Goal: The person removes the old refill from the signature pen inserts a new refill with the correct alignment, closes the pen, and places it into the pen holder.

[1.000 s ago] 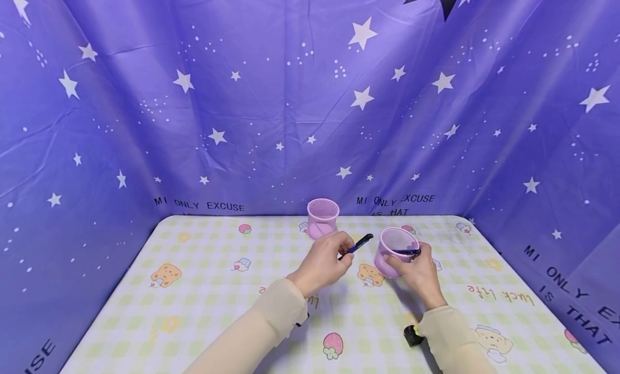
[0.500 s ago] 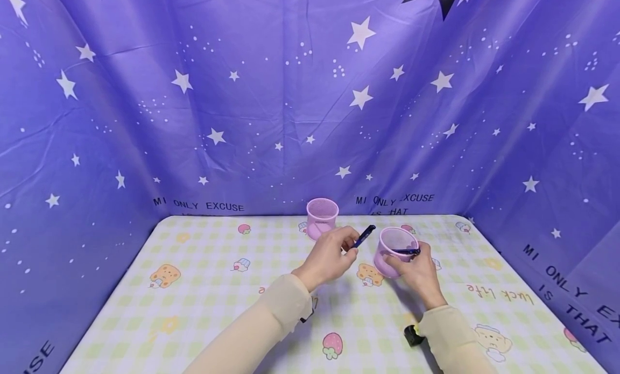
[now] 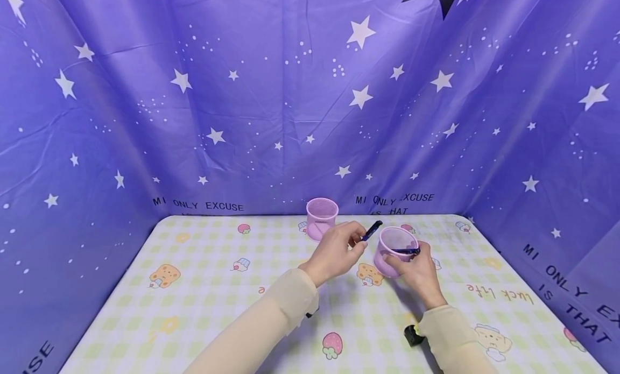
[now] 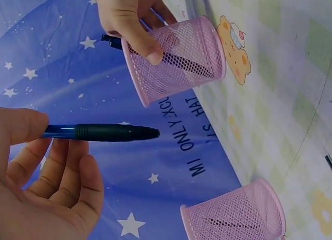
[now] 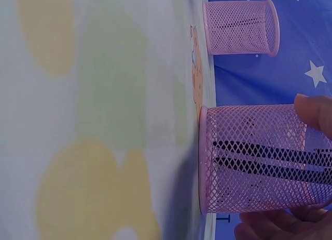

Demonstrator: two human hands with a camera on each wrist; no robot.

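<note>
My left hand (image 3: pixel 336 254) pinches a dark blue pen (image 3: pixel 372 231) between thumb and fingers. The pen points up and away, just left of a pink mesh pen holder (image 3: pixel 384 265). That holder is gripped by my right hand (image 3: pixel 422 274), thumb on the near side and fingers around the far side. Through its mesh, dark pens (image 5: pixel 259 152) show inside, and one pen end sticks out over the rim. In the left wrist view the held pen (image 4: pixel 106 132) lies apart from the holder. Part of the right hand's fingers is hidden behind it.
A second pink mesh pen holder (image 3: pixel 321 226) stands upright at the table's back, behind my left hand. The tablecloth (image 3: pixel 208 320) is green-and-white checked with printed cartoons. Purple starry curtains (image 3: pixel 261 110) enclose the back and sides.
My left hand has moved right and slightly up with the pen, bringing it closer to the gripped pen holder. My right hand and both holders have stayed in place.
</note>
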